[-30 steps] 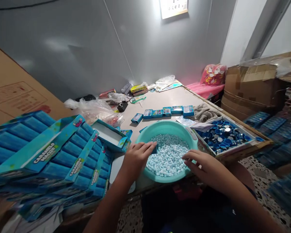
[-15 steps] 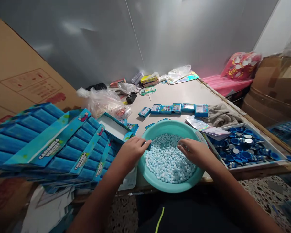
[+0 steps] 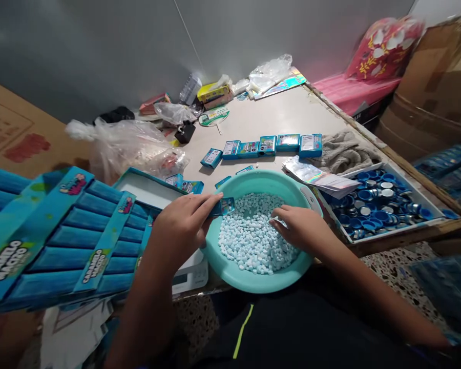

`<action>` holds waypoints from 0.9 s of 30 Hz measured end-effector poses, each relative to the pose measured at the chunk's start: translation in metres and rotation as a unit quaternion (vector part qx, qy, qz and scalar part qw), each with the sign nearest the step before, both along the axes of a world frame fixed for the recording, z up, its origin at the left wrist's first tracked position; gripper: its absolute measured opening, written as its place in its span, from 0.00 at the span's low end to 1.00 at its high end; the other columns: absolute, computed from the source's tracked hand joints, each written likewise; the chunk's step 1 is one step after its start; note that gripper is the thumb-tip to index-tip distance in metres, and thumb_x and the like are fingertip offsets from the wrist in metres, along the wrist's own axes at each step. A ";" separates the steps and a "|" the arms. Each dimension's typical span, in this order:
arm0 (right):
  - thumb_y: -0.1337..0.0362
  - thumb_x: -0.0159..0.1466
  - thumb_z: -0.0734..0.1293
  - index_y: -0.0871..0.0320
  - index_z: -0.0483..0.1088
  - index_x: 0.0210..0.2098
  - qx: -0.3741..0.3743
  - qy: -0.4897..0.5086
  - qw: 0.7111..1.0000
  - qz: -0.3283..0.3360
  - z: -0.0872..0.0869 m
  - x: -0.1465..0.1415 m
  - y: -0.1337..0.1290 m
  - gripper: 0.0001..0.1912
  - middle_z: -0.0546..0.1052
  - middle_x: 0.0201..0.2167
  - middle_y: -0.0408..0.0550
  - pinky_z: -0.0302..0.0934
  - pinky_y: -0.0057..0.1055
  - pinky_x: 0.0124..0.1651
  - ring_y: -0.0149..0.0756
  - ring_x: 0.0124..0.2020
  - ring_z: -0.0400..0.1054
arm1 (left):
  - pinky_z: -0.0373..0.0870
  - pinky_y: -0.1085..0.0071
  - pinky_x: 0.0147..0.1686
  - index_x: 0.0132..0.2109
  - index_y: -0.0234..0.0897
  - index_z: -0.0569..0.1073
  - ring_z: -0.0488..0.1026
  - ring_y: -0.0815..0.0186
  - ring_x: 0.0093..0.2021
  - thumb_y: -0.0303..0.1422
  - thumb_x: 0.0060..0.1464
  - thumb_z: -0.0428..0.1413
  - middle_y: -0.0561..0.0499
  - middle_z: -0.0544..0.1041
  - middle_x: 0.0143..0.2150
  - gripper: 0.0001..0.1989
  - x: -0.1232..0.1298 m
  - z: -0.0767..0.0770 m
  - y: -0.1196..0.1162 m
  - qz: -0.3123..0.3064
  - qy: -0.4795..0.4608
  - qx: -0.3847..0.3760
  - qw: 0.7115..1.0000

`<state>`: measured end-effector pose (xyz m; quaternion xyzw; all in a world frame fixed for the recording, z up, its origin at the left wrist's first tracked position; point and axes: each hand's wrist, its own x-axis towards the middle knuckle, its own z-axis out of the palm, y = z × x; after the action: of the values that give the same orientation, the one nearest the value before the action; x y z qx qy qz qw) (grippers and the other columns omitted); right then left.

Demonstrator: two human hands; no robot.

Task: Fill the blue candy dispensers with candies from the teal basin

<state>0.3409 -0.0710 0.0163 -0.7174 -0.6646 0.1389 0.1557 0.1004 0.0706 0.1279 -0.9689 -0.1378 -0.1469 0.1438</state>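
My left hand (image 3: 182, 220) is closed around a small blue candy box (image 3: 226, 206), one end of which juts over the left rim of a turquoise basin (image 3: 249, 283). Small pale blue candies (image 3: 246, 246) cover much of the basin's bottom. Inside its right side, my right hand (image 3: 301, 228) hovers just above or touches the candies, fingers curled together. Something whitish shows at those fingertips, too small to name. Beneath my left forearm a white scale (image 3: 195, 274) is partly hidden. An open blue tray box (image 3: 148, 185) lies beyond my left hand.
Large blue display boxes (image 3: 80, 241) are stacked at left. Several small blue boxes (image 3: 267, 146) form a row behind the basin. On the right are a white tray (image 3: 399, 229) of blue caps, a grey cloth (image 3: 343, 151) and shiny sheets (image 3: 318, 177). A plastic bag (image 3: 130, 148) sits back left.
The view has tilted down and shifted. My left hand has turned so more of the small blue box shows over the basin. My right hand remains at the candies, fingers drawn in.
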 end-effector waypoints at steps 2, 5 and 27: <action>0.58 0.74 0.61 0.56 0.73 0.40 -0.009 -0.020 1.000 0.008 0.000 -0.001 0.001 0.12 0.77 0.36 0.47 0.36 0.35 0.29 0.37 0.33 0.70 | 0.76 0.53 0.51 0.61 0.34 0.72 0.78 0.52 0.51 0.25 0.62 0.56 0.40 0.81 0.52 0.21 -0.003 -0.007 -0.002 0.000 -0.014 -0.009 1.000; 0.59 0.73 0.62 0.57 0.71 0.39 -0.025 -0.052 0.998 0.023 0.000 -0.002 0.002 0.11 0.76 0.34 0.47 0.34 0.36 0.29 0.36 0.31 0.68 | 0.77 0.57 0.47 0.59 0.38 0.74 0.79 0.54 0.49 0.21 0.61 0.54 0.43 0.81 0.51 0.21 -0.007 -0.025 0.002 -0.013 0.033 -0.027 0.999; 0.59 0.74 0.56 0.55 0.75 0.39 0.024 0.054 0.998 0.012 -0.002 0.000 -0.007 0.17 0.78 0.36 0.49 0.53 0.33 0.33 0.39 0.34 0.72 | 0.78 0.53 0.53 0.61 0.36 0.67 0.78 0.51 0.54 0.38 0.57 0.63 0.37 0.76 0.55 0.28 -0.105 -0.100 -0.003 0.314 -0.376 -0.231 0.841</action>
<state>0.3409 -0.0776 0.0141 -0.6967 -0.6672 0.1629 0.2070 -0.0050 0.0678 0.0275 -0.7496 -0.5079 -0.4105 -0.1082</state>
